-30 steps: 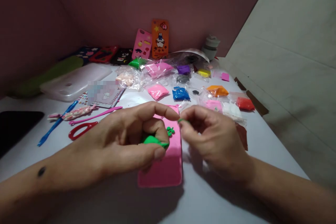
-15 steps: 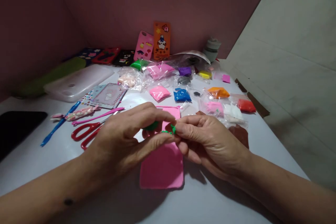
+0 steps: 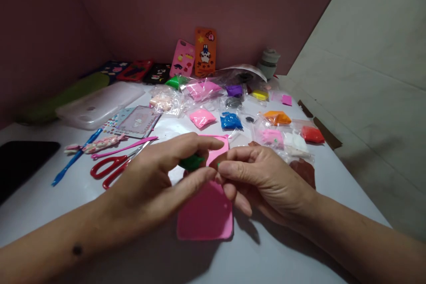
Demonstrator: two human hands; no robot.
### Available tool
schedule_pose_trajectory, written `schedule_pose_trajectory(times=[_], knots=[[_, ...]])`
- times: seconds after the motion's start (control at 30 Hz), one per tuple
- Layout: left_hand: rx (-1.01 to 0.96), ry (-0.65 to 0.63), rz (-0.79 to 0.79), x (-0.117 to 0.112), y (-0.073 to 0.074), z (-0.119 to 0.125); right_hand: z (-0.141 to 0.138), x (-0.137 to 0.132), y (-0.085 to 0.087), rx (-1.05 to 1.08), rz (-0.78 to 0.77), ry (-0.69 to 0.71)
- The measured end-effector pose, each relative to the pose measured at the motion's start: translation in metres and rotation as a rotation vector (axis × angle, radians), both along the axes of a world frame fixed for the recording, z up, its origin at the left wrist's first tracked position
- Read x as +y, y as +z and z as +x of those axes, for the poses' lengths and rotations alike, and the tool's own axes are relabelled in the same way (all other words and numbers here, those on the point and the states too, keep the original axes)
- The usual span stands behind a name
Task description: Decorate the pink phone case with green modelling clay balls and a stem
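Observation:
Above a pink phone case [image 3: 205,213], my two hands meet almost fingertip to fingertip. My left hand [image 3: 163,173] curls round a lump of dark green clay [image 3: 191,163], held by its lower fingers, while its thumb and index finger are apart. My right hand [image 3: 262,173] is closed in a pinch, with a tiny bit of green clay [image 3: 218,165] showing at its thumb tip. The phone case lies flat on the white table, its upper part half hidden by my hands.
Red-handled scissors [image 3: 115,171], a blue modelling tool [image 3: 76,157] and a pink tool [image 3: 124,147] lie left. Bagged clay, including a blue pack [image 3: 231,120] and an orange pack [image 3: 278,117], spreads behind. An orange phone case [image 3: 205,51] leans on the wall.
My left thumb and index finger have moved away from the right fingertips. The green lump in my left hand shows more, and less green shows at the right fingertips.

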State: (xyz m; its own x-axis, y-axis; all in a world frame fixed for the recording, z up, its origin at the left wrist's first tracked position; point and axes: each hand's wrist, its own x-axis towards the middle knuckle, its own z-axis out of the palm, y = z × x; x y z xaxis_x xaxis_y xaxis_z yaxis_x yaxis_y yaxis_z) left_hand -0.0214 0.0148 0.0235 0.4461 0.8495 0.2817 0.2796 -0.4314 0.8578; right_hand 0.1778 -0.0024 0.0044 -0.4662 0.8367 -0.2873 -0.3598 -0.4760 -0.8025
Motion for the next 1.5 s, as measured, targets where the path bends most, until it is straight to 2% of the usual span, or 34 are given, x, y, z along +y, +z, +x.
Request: schedule_pose_trajectory(times=[0.1,0.17,0.23,0.43,0.67,0.8,0.97,1.27,1.5], knots=[[-0.245,-0.095,-0.451,0.005,0.007,-0.003,0.001,0.002,-0.002,0.058,0.020,-0.033],[-0.387,-0.183,-0.615,0.009,0.008,-0.003,0.002,0.004,-0.002,0.081,0.038,-0.064],[-0.443,-0.223,-0.678,0.012,0.007,-0.003,0.002,0.005,-0.002,0.100,0.058,-0.096],[-0.475,-0.246,-0.740,0.016,-0.002,-0.005,0.002,0.005,-0.001,0.055,0.051,-0.140],[-0.411,-0.184,-0.685,0.018,-0.002,-0.006,0.006,0.007,0.002,0.100,-0.040,-0.132],[-0.341,-0.151,-0.650,0.019,-0.002,-0.005,0.005,0.010,0.002,0.130,-0.001,-0.079],[-0.325,-0.104,-0.669,0.021,-0.003,-0.005,0.004,0.009,0.005,0.102,0.005,-0.121],[-0.290,-0.097,-0.678,0.023,-0.004,-0.006,0.008,0.010,0.002,0.152,0.011,-0.057],[-0.263,-0.103,-0.684,0.024,-0.006,-0.008,0.007,0.008,0.002,0.151,0.005,-0.079]])
